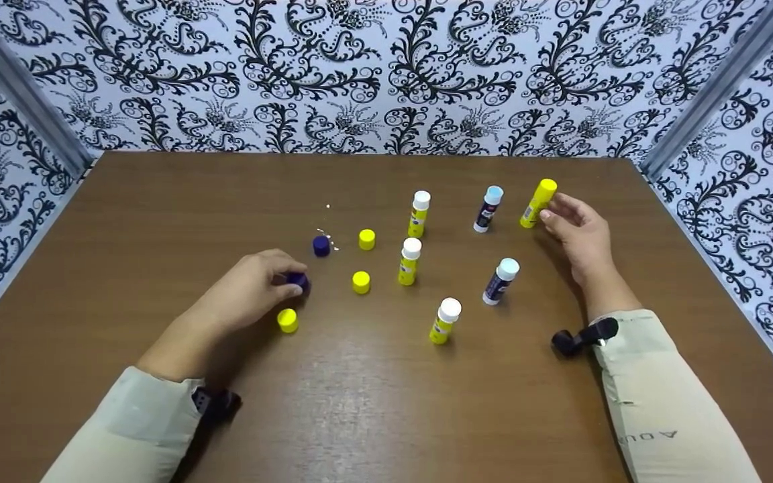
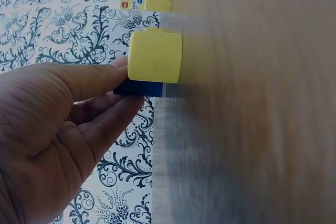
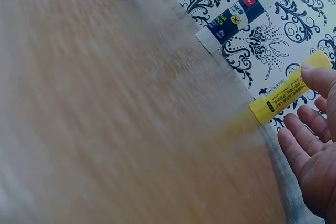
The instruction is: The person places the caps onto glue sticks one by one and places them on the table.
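Observation:
On the left, my left hand pinches a dark blue cap at the tabletop; in the left wrist view a yellow cap stands in front and hides part of it. Over on the right, my right hand holds a capped yellow glue stick upright with a slight tilt; in the right wrist view the thumb lies on its upper end. Nearest to that hand stands an uncapped navy glue stick. Near the left hand are a second dark blue cap and another yellow cap.
Uncapped yellow glue sticks with white tops stand mid-table, one of them nearer the front. Another navy glue stick stands to their right. White crumbs lie by the blue cap. Patterned walls enclose the brown table.

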Motion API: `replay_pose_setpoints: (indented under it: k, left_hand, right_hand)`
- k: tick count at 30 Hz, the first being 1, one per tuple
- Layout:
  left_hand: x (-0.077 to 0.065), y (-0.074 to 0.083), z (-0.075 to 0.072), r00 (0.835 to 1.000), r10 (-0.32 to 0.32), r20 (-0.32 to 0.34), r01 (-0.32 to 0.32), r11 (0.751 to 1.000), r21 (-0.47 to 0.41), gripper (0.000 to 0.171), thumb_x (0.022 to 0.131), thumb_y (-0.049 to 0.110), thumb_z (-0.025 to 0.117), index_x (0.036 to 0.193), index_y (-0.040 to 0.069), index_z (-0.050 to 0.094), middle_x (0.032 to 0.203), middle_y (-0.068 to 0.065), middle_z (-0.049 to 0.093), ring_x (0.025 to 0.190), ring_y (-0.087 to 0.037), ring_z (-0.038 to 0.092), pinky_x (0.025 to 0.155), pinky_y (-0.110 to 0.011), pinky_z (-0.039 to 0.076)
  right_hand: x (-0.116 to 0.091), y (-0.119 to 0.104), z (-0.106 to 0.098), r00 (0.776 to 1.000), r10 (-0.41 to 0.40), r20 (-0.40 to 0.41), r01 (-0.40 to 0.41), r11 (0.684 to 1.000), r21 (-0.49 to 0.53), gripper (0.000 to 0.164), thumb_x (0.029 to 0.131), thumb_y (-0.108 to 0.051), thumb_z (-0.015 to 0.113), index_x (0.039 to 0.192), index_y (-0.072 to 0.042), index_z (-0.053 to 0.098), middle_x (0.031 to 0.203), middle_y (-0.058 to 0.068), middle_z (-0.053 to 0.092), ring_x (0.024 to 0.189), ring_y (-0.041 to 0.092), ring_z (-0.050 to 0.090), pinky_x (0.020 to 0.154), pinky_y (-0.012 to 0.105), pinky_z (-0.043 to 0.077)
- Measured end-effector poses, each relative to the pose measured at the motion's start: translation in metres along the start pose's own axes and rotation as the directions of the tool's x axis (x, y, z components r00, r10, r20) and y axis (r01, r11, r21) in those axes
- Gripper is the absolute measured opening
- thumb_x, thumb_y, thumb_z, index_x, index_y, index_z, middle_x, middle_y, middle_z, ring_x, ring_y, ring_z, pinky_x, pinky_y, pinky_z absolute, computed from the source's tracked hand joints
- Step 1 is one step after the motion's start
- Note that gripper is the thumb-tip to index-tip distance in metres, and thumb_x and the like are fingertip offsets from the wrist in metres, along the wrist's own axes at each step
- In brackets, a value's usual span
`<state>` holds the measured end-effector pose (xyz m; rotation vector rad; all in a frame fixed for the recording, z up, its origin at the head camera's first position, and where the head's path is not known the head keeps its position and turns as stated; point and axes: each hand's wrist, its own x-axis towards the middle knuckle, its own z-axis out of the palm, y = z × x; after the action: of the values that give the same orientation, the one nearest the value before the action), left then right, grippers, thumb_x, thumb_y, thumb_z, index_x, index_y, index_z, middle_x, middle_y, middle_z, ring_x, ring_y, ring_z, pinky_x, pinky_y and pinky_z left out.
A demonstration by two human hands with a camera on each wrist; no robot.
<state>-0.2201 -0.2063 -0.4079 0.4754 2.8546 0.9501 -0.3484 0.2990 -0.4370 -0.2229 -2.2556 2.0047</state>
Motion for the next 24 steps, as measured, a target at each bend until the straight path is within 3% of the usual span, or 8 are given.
replay_pose_setpoints:
  k: [11, 17, 24]
  left_hand:
    - [-0.001, 0.003, 0.0, 1.0, -0.001, -0.006, 0.001, 1.0, -0.007, 0.035, 0.098, 0.007, 0.071, 0.132, 0.003, 0.07, 0.124, -0.015, 0.068, 0.113, -0.033, 0.067, 0.103, -0.05, 0.058]
    - [-0.001, 0.004, -0.001, 1.0, 0.007, -0.011, -0.007, 1.0, -0.008, 0.035, 0.097, 0.007, 0.071, 0.132, 0.003, 0.07, 0.125, -0.015, 0.068, 0.112, -0.032, 0.068, 0.103, -0.05, 0.058]
    - [-0.002, 0.004, 0.0, 1.0, 0.003, -0.011, -0.003, 1.0, -0.006, 0.035, 0.097, 0.007, 0.072, 0.132, 0.003, 0.07, 0.125, -0.014, 0.068, 0.113, -0.031, 0.068, 0.103, -0.048, 0.059]
  right_hand:
    - [-0.005, 0.0, -0.004, 1.0, -0.008, 0.013, 0.008, 0.999, 0.051, 0.069, 0.095, -0.019, 0.077, 0.155, -0.006, 0.046, 0.151, 0.017, 0.053, 0.109, 0.003, 0.063, 0.089, 0.016, 0.059]
    - [-0.009, 0.0, -0.004, 0.999, -0.036, 0.007, 0.035, 0.994, 0.102, 0.07, 0.093, -0.016, 0.079, 0.153, -0.001, 0.047, 0.127, 0.002, 0.064, 0.105, 0.004, 0.066, 0.085, 0.018, 0.061]
    - [-0.011, 0.001, -0.004, 0.997, -0.072, 0.014, 0.07, 0.989, 0.133, 0.068, 0.093, -0.014, 0.079, 0.152, 0.001, 0.048, 0.125, 0.001, 0.067, 0.104, 0.006, 0.068, 0.086, 0.02, 0.062]
